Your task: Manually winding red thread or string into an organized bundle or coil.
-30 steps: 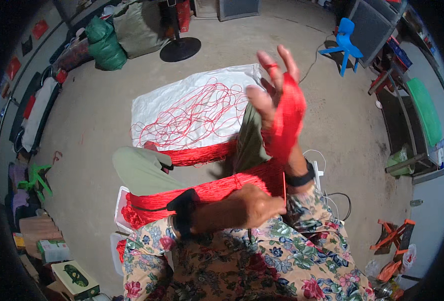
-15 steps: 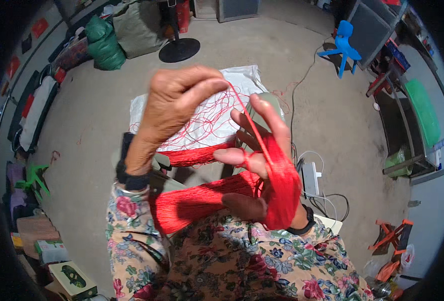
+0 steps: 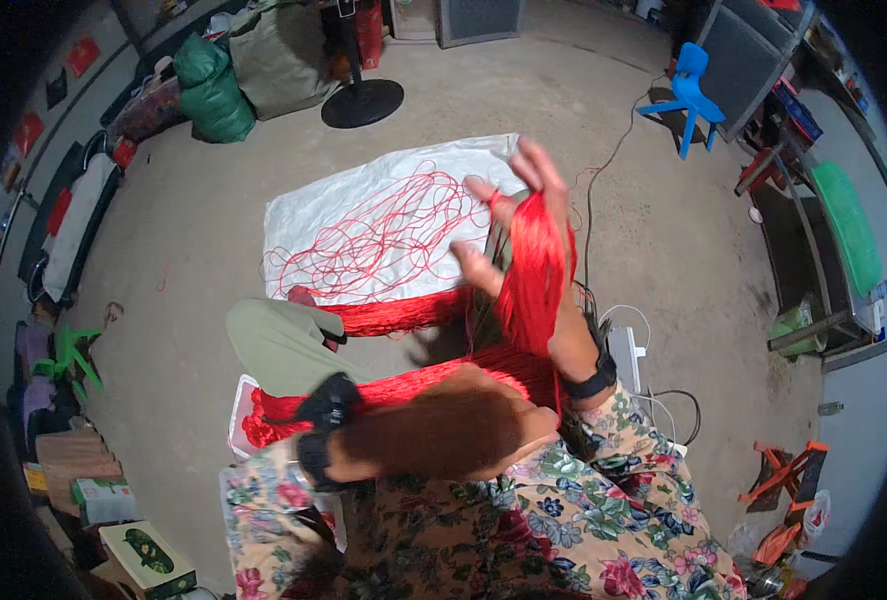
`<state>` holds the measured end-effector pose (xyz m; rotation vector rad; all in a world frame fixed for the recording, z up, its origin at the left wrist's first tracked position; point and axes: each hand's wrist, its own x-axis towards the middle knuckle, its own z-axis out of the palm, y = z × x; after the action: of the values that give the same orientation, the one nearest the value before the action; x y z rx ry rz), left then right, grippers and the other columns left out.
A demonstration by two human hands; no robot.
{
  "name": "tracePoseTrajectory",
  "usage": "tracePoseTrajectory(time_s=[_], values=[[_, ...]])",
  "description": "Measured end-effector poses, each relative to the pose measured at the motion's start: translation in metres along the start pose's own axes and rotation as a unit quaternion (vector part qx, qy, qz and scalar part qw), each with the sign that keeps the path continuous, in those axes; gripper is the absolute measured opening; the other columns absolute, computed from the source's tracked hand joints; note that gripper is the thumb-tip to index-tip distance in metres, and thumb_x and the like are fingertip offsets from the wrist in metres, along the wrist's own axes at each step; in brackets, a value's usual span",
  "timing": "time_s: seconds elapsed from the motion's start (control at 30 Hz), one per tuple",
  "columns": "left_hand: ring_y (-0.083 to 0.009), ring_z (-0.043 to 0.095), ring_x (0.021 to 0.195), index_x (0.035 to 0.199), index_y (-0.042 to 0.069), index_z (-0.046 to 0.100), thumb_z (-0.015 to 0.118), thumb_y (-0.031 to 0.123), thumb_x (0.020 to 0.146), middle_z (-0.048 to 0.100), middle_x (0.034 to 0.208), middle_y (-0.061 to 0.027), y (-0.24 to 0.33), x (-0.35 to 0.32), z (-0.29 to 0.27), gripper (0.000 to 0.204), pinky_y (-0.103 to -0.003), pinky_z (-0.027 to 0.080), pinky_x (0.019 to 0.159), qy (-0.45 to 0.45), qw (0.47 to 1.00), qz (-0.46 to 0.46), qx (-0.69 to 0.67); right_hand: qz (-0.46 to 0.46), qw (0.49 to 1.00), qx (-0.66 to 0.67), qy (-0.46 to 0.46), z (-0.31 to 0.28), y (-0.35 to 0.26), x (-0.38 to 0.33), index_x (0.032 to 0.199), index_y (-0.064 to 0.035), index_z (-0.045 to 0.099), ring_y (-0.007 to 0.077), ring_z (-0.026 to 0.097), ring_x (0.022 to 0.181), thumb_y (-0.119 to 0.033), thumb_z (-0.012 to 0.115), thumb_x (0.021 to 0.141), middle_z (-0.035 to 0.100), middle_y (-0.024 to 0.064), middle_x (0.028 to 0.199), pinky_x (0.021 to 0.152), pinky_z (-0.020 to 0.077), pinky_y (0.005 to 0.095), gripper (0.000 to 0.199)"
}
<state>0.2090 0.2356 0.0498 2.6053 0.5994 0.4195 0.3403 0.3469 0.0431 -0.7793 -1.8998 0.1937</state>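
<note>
A thick hank of red cord (image 3: 535, 250) is looped around my right hand (image 3: 483, 268), whose thumb and fingers are spread, with a strand around one finger. My left hand (image 3: 453, 425) is low over my lap, back upward and blurred, beside the lower end of the hank. Its fingers are mostly hidden, so I cannot see whether it pinches a strand. Under it, a long red bundle (image 3: 413, 382) stretches across my lap to a pinkish-white container (image 3: 240, 420) at the left. A second red bundle (image 3: 393, 315) lies beyond, between my knees.
Loose tangled red cord (image 3: 393, 235) spreads over a white sheet (image 3: 293, 215) on the floor ahead. A white power strip (image 3: 623, 360) with cables is right of me. Farther off are a blue chair (image 3: 691, 95), a round black stand base (image 3: 363, 103) and a green sack (image 3: 213, 90).
My left hand has dropped from above the sheet, where it pinched a taut strand, down to my lap. My right hand has risen slightly and tilted, with the hank still around it.
</note>
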Motion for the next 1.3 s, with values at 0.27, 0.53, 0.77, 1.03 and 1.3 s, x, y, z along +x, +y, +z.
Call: tracePoseTrajectory(time_s=[0.27, 0.53, 0.77, 1.03, 1.3], values=[[-0.0185, 0.069, 0.071, 0.091, 0.001, 0.072, 0.068, 0.012, 0.087, 0.071, 0.083, -0.01, -0.061, -0.001, -0.118, 0.012, -0.03, 0.052, 0.06, 0.299, 0.949, -0.058, 0.082, -0.005, 0.986, 0.161, -0.048, -0.022, -0.049, -0.043, 0.119, -0.0029, 0.066, 0.0445, 0.035, 0.136, -0.031, 0.08, 0.076, 0.022, 0.0283, 0.151, 0.11, 0.0343, 0.0516, 0.053], [-0.0219, 0.067, 0.083, 0.095, 0.003, 0.07, 0.064, 0.009, 0.085, 0.071, 0.087, -0.0117, -0.102, 0.029, -0.006, 0.013, -0.032, 0.053, 0.074, 0.281, 0.935, -0.043, -0.212, 0.116, 0.919, 0.377, -0.001, -0.045, -0.07, -0.014, 0.13, -0.0029, 0.057, 0.0381, 0.051, 0.127, -0.021, 0.076, 0.071, 0.023, 0.0215, 0.153, 0.106, 0.0421, 0.0487, 0.064], [-0.0306, 0.062, 0.057, 0.1, 0.006, 0.059, 0.057, 0.012, 0.083, 0.062, 0.072, -0.0114, -0.015, 0.017, 0.053, 0.018, -0.042, 0.049, 0.051, -0.018, 0.989, 0.057, -0.134, 0.037, 0.998, 0.025, 0.05, 0.002, 0.015, 0.004, 0.12, 0.0019, 0.063, 0.0371, 0.041, 0.133, -0.022, 0.072, 0.078, 0.029, 0.0206, 0.15, 0.105, 0.0408, 0.0448, 0.049], [-0.0263, 0.067, 0.061, 0.087, 0.003, 0.069, 0.069, 0.009, 0.082, 0.067, 0.073, -0.0107, -0.041, 0.01, -0.093, 0.008, -0.034, 0.052, 0.055, 0.195, 0.976, 0.005, 0.101, 0.06, 0.982, 0.174, -0.051, -0.002, -0.028, -0.054, 0.13, 0.0014, 0.055, 0.0311, 0.049, 0.125, -0.023, 0.071, 0.083, 0.032, 0.0248, 0.148, 0.101, 0.0424, 0.0434, 0.055], [-0.0084, 0.062, 0.069, 0.091, -0.001, 0.071, 0.069, 0.013, 0.09, 0.07, 0.078, -0.0052, -0.096, 0.027, -0.085, 0.014, -0.024, 0.048, 0.062, 0.355, 0.916, -0.182, -0.05, 0.128, 0.962, 0.221, -0.094, -0.036, -0.052, -0.046, 0.12, 0.0034, 0.063, 0.0386, 0.036, 0.138, -0.023, 0.079, 0.076, 0.021, 0.0178, 0.154, 0.11, 0.0354, 0.0489, 0.054]])
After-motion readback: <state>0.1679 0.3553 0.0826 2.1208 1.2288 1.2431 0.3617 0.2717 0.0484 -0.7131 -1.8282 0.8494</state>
